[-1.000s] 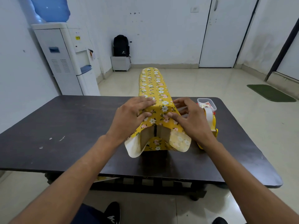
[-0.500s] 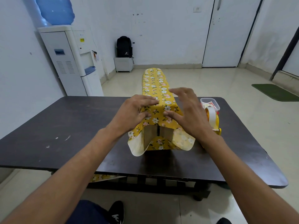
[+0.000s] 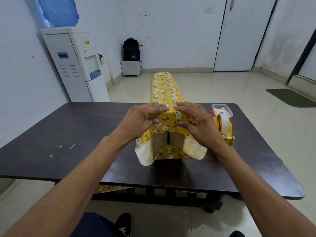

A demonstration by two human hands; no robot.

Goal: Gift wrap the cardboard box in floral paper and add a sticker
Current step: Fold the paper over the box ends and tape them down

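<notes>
At the far left a water dispenser [image 3: 75, 65] is standing against the wall, and a black backpack [image 3: 131, 49] is sitting on a small white stand further along. The dark desk [image 3: 68, 134] is stretching across the middle. The left hand [image 3: 142, 118] is pressing down on the floral paper [image 3: 165, 89], its fingers [image 3: 159, 106] lying straight and close together on the top face while the thumb is pushing the paper against the near upper edge. The cardboard box [image 3: 160, 142] is lying lengthwise on the desk, running away from the person, with the yellow paper draped over its top and sides. Its near end is showing bare between loose flaps flaring out on either side. The right hand [image 3: 200, 120] is mirroring the left, fingers [image 3: 184, 106] flat and together on top, thumb on the near edge. Just beside it a yellow tape dispenser [image 3: 225, 129] is standing on the desk, with a clear plastic container [image 3: 222, 109] behind it. A green mat [image 3: 290, 98] is lying on the floor at the far right.
</notes>
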